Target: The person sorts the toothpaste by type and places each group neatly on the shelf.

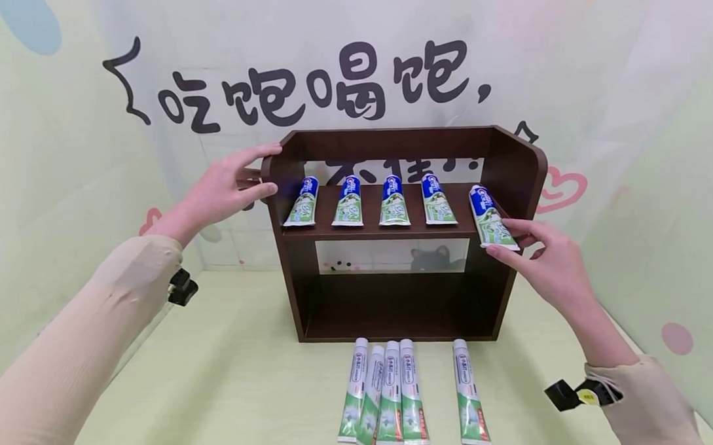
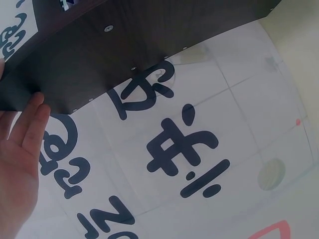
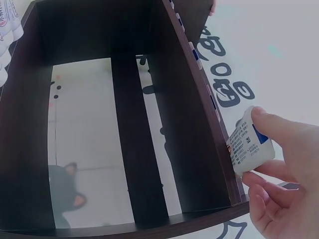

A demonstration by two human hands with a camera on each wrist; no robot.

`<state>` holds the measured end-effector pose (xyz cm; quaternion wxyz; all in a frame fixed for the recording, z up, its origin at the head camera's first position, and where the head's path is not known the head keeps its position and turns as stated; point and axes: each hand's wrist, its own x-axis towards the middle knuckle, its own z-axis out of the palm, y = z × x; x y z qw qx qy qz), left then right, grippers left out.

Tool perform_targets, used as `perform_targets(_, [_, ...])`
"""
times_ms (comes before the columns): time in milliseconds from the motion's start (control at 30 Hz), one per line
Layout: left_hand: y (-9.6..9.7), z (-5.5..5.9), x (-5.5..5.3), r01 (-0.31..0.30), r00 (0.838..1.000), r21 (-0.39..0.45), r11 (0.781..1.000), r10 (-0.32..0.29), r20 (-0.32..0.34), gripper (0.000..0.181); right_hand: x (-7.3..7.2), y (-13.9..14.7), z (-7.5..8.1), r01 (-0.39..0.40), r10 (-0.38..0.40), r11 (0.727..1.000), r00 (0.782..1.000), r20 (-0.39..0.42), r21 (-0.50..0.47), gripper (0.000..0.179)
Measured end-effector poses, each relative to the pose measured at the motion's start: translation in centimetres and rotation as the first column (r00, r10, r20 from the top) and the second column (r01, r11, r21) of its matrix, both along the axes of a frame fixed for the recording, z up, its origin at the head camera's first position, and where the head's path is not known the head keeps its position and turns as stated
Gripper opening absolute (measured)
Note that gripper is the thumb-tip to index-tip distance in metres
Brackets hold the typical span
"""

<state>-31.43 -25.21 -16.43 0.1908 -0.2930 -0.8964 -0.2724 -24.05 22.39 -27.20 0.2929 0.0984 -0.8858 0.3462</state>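
A dark brown wooden shelf unit (image 1: 510, 161) stands on the pale green table. Several blue-green-white toothpaste tubes (image 1: 351, 202) lie in a row on its upper shelf. My right hand (image 1: 537, 252) pinches another such tube (image 1: 492, 219) at the shelf's right front corner; the right wrist view shows the crimped tube end (image 3: 251, 144) against the shelf edge, between thumb and fingers. My left hand (image 1: 228, 188) rests with straight fingers on the top left side panel (image 2: 75, 64) of the unit, the fingers (image 2: 30, 119) touching its edge.
Several white-green toothpaste tubes (image 1: 392, 395) lie side by side on the table in front of the unit, one (image 1: 470, 392) a little apart on the right. The lower shelf (image 1: 395, 306) holds nothing. Printed walls close in behind and on both sides.
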Motion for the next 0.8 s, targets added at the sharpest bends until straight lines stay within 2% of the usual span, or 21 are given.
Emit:
perform_targets(300, [-0.1,0.1,-0.1,0.011,1.0,0.003,1.0,-0.011,-0.008,0.06,0.1,-0.5,0.5,0.03,-0.028,0.998,0.999,-0.036,0.049,0.049])
perform_targets(633, [0.0,0.2,0.1,0.003,1.0,0.0,1.0,-0.003,0.002,0.06,-0.7,-0.9,0.9,0.026,-0.027,0.997,1.0,0.012,0.075,0.051])
perform_targets(800, [0.0,0.1,0.1,0.0,1.0,-0.003,1.0,0.0,0.007,0.06,-1.1,-0.9,1.0,0.022,-0.022,0.997,1.0,0.01,0.074,0.049])
